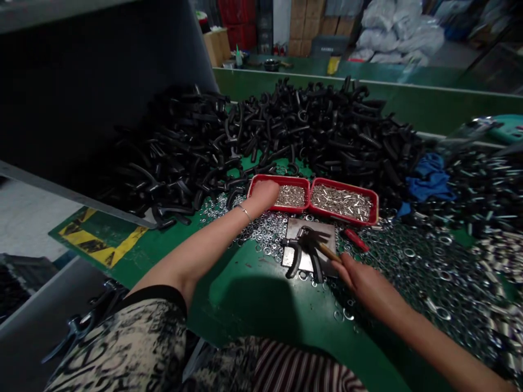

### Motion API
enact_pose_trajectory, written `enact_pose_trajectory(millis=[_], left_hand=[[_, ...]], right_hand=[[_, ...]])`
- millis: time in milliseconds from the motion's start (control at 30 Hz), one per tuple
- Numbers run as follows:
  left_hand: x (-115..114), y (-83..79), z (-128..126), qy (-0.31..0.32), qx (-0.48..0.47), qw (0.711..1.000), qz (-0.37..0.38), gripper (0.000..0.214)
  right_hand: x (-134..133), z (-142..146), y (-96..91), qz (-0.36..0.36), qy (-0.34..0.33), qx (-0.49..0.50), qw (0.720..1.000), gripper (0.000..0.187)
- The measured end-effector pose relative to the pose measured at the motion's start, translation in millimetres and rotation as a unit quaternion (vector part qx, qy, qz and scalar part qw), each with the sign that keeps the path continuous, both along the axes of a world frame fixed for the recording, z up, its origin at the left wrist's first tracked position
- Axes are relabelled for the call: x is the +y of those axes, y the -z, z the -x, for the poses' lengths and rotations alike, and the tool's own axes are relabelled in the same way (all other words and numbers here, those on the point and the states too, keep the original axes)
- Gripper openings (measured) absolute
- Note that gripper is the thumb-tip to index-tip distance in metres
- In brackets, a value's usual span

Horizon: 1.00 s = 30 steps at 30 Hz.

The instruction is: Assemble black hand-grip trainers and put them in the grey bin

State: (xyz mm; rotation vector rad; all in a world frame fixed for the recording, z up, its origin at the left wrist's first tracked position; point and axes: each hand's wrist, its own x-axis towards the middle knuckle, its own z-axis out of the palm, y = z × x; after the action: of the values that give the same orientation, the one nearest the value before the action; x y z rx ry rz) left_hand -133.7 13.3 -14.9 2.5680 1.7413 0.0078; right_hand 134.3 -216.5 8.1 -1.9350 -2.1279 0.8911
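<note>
My left hand (265, 193) reaches into the left red tray (308, 202), over small metal pins (291, 195). Its fingers are curled down, and their tips and anything between them are hidden. My right hand (354, 272) grips the wooden handle of a hammer (329, 252). The hammer's dark head is over a flat metal plate (332, 231) and hard to make out against the shadow there. On the plate rests a black-handled hand tool part (295, 256), its two curved handles spread toward me and its metal jaw end away from me.
Black handle parts (327, 120) are heaped along the back and left. A second red tray (375, 209) holds longer pins. A red-handled item (356, 239) lies right of the plate. Metal rings (267, 231) cover the green table (241, 288); a blue cloth (429, 179) lies right. A dark metal bin (102, 65) overhangs the left.
</note>
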Motion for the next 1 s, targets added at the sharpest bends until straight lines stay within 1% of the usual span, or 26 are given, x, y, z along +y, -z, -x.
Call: enact_pose_trajectory(millis=[33,100,167,233,333,400,467,567,633,700,767,833,867,933,1000], left_hand=[[-2,-0.5,-2,0.0,0.003,1.0,-0.006,0.025],[-8,-1.9,-4,-0.001,0.007,1.0,-0.023,0.028],[-14,-3.1,-4,-0.006,0.006,0.999,-0.039,0.031],[-18,-4.2,-5,-0.012,0.004,0.999,-0.049,0.032],[-19,-5.0,-6,-0.014,0.001,0.998,-0.061,0.031],[-18,-4.8,-5,-0.015,-0.014,0.997,-0.078,0.028],[-18,-4.7,-3,-0.017,-0.044,0.993,-0.105,0.026],[-28,-5.8,2,-0.005,-0.129,0.981,-0.142,0.021],[-45,-6.4,2,0.007,-0.226,0.964,-0.138,0.013],[-67,-5.1,-2,0.016,-0.33,0.939,-0.091,0.007],[-88,-1.2,-10,0.024,-0.394,0.919,-0.018,0.006],[-102,5.0,-19,0.037,-0.412,0.909,0.045,0.008],[-106,8.6,-24,0.041,-0.41,0.909,0.062,0.01],[-110,15.7,-31,0.048,-0.394,0.916,0.065,0.012],[-110,21.3,-36,0.05,-0.371,0.926,0.05,0.013]], right_hand=[[1,-2,1.9,0.023,0.001,0.026,0.999,0.035],[3,-4,2.7,0.049,0.018,0.115,0.992,0.039],[0,-3,0.7,0.056,0.061,0.205,0.975,0.044],[-9,1,0.0,0.067,0.131,0.276,0.95,0.047],[-26,10,8.2,0.091,0.232,0.371,0.895,0.044],[-36,13,17.8,0.097,0.264,0.422,0.862,0.042],[-44,14,25.8,0.092,0.276,0.452,0.844,0.041],[-49,10,29.4,0.086,0.29,0.464,0.833,0.04],[-49,6,27.8,0.085,0.295,0.46,0.833,0.04],[-49,3,27.1,0.079,0.298,0.453,0.836,0.04],[-48,1,29.3,0.068,0.301,0.45,0.838,0.041],[-47,2,33.5,0.065,0.302,0.455,0.835,0.041],[-46,3,35.6,0.066,0.3,0.46,0.833,0.041],[-45,6,38.2,0.07,0.294,0.47,0.829,0.041],[-44,10,38.3,0.078,0.291,0.473,0.828,0.041]])
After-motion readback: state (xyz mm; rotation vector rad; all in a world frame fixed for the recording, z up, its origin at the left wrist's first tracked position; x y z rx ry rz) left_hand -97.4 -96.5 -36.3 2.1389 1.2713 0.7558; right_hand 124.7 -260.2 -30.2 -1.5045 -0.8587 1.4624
